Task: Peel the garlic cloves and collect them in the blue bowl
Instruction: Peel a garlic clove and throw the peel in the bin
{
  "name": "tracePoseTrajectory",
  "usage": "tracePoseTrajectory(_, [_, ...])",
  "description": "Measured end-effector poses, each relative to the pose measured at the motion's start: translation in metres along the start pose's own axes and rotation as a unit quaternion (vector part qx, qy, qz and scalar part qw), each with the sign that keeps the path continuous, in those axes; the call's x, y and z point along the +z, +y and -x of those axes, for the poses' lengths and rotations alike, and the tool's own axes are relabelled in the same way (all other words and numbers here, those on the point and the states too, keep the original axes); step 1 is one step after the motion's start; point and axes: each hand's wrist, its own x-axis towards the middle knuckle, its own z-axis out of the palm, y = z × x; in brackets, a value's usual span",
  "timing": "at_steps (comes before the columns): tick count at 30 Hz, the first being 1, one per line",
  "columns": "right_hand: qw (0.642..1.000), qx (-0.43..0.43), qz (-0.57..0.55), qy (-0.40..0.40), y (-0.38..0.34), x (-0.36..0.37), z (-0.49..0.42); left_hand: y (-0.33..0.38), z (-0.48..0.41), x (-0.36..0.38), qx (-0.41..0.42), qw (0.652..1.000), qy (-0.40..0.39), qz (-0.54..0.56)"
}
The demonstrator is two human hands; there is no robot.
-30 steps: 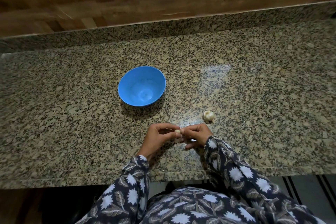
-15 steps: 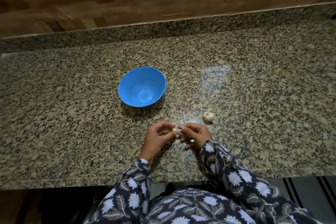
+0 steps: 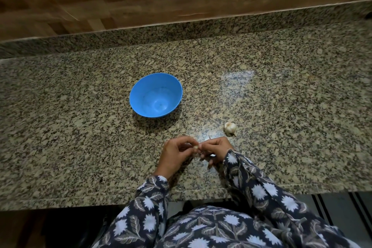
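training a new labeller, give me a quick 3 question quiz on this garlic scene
1. True or false: the bowl already holds peeled garlic.
2. Where does the bulb lie? A) inside the bowl B) beyond the right hand, to the person's right C) left of the bowl
3. Fill in: the left hand and the right hand together pinch one small ____.

Key: 1 false, the bowl shows nothing inside; 2 B; 3 clove.
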Motion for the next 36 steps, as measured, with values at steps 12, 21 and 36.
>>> tracePoseTrajectory(12, [0.999, -0.010, 0.027, 0.030, 0.001, 0.007, 0.003, -0.002, -0.001, -0.001, 0.007, 0.999, -0.002, -0.045])
tracePoseTrajectory(21, [0.998, -0.029, 0.023, 0.049, 0.004, 0.009, 0.004, -0.005, 0.003, 0.003, -0.041, 0.997, 0.022, 0.067])
tracePoseTrajectory(36, [0.998, -0.013, -0.036, 0.050, 0.002, 0.008, 0.003, -0.002, 0.008, 0.011, -0.148, 0.943, 0.067, 0.290])
